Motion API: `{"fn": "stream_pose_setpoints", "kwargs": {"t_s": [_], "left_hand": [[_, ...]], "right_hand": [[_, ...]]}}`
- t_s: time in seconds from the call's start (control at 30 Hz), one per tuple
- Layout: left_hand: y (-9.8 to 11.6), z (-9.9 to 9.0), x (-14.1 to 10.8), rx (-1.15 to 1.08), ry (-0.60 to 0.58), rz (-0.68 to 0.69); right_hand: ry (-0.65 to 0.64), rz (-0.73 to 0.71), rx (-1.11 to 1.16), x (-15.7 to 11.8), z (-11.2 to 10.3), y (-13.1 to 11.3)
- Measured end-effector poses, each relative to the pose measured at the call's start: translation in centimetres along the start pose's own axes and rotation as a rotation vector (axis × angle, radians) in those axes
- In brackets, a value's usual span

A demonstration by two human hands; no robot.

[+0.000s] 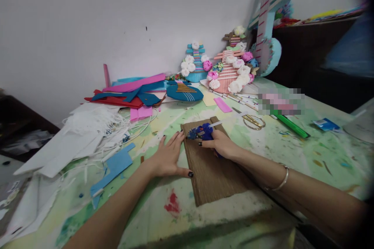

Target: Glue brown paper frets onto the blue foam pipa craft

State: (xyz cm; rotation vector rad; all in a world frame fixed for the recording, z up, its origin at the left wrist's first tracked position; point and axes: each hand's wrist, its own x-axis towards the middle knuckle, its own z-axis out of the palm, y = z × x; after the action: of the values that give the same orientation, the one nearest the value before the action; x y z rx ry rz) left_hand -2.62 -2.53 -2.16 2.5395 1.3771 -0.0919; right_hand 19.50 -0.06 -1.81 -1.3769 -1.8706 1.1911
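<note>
A brown sheet (216,175) with a fine ribbed grain, perhaps crepe paper, lies flat near the table's front edge. My right hand (223,144) is closed around a blue glue gun (201,131) with a clear glue stick (215,123) poking out of its back. The gun's nozzle points left, over the sheet's upper left edge. Spread flat, my left hand (169,157) rests on the table, its fingertips and thumb touching the sheet's left edge. A blue cut-out piece (118,163) lies left of that hand.
Gold-handled scissors (253,121) and a green cutter (292,125) lie beyond my right hand. White sheets and cords (87,128) cover the left side. Flower-decorated instrument models (230,72) stand by the wall, beside stacked coloured pieces (131,89). A cable runs under my right forearm.
</note>
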Motion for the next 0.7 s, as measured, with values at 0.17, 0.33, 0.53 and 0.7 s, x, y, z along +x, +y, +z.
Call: {"fn": "stream_pose_setpoints", "kwargs": {"t_s": [0.17, 0.33, 0.53, 0.7], "left_hand": [[0.2, -0.2, 0.0, 0.001, -0.018, -0.002], [0.1, -0.3, 0.0, 0.015, -0.016, 0.007], [-0.3, 0.2, 0.2, 0.035, -0.013, 0.011], [-0.3, 0.1, 0.2, 0.046, -0.024, 0.008]], "right_hand": [[-0.021, -0.020, -0.007, -1.0, -0.1, -0.3], [-0.032, -0.031, -0.013, -2.0, -0.1, -0.2], [-0.050, -0.009, 0.000, -3.6, 0.1, -0.2], [-0.059, -0.030, 0.022, -4.7, 0.3, -0.2]]}}
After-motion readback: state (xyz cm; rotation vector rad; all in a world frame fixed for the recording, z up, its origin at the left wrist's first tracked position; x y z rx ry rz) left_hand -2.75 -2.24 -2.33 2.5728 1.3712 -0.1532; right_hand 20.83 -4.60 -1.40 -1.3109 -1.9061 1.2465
